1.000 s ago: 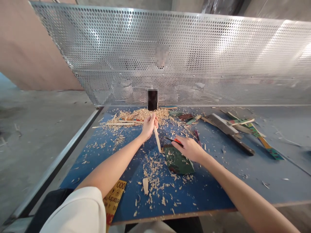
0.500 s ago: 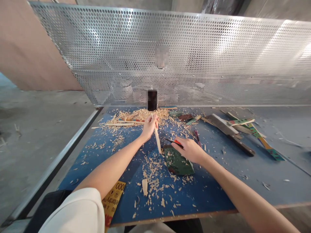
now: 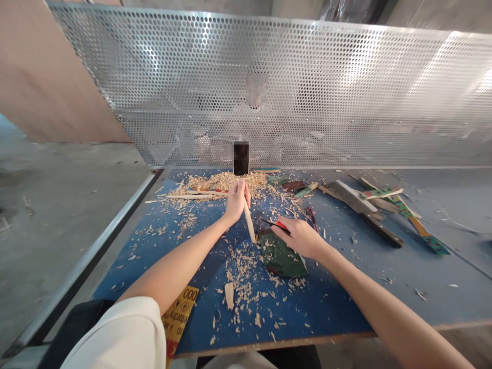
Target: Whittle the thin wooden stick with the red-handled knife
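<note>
Pale wooden stick point(image 3: 249, 220) stood tilted near mid-surface, top end in the left hand point(image 3: 236, 201), lower tip resting on the blue board surface point(image 3: 338, 287) just beside the dark green cutting mat point(image 3: 280, 254). Left grip clenched round the stick's upper end. Right hand point(image 3: 300, 237) grasped a small red-and-black knife point(image 3: 275, 223), blade pointing toward the stick but apart from it; hand rested over the mat's far edge. Light wood shavings point(image 3: 246, 271) littered the surface around the mat, with a thicker pile point(image 3: 225, 181) behind the left hand. A large cleaver with a dark handle point(image 3: 363, 210) lay well apart on the right, among painted wood strips point(image 3: 407, 212). Yellow sandpaper sheet point(image 3: 180, 315) at the near edge. Perforated metal screen point(image 3: 269, 87) stood behind the surface.
</note>
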The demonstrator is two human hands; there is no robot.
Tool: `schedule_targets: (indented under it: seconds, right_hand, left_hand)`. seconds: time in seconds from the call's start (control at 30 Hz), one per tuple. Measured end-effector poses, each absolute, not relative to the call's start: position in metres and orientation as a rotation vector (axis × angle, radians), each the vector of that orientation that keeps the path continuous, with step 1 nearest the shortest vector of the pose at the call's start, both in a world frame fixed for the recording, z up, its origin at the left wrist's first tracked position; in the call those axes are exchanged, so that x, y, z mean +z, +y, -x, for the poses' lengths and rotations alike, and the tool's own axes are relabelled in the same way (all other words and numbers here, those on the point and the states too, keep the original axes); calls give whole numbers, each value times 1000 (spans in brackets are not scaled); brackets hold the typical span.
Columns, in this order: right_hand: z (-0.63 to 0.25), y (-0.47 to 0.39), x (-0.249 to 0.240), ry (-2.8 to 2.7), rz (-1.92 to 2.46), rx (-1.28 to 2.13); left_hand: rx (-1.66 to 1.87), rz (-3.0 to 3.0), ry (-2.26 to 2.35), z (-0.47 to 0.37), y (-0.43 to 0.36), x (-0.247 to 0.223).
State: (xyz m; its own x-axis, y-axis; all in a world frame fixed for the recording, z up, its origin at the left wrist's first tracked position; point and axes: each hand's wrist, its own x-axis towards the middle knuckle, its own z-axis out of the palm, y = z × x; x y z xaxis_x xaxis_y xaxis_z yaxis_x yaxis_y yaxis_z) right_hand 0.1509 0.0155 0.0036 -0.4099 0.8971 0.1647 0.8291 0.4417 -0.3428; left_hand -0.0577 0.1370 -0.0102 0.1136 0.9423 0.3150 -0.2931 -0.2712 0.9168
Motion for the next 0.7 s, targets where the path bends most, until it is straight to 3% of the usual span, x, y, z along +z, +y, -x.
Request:
schedule_targets:
  seconds: [0.7]
  right_hand:
    - [-152, 14, 4, -2337, 1462, 364]
  left_hand:
    - [1407, -1294, 657, 56, 136, -8]
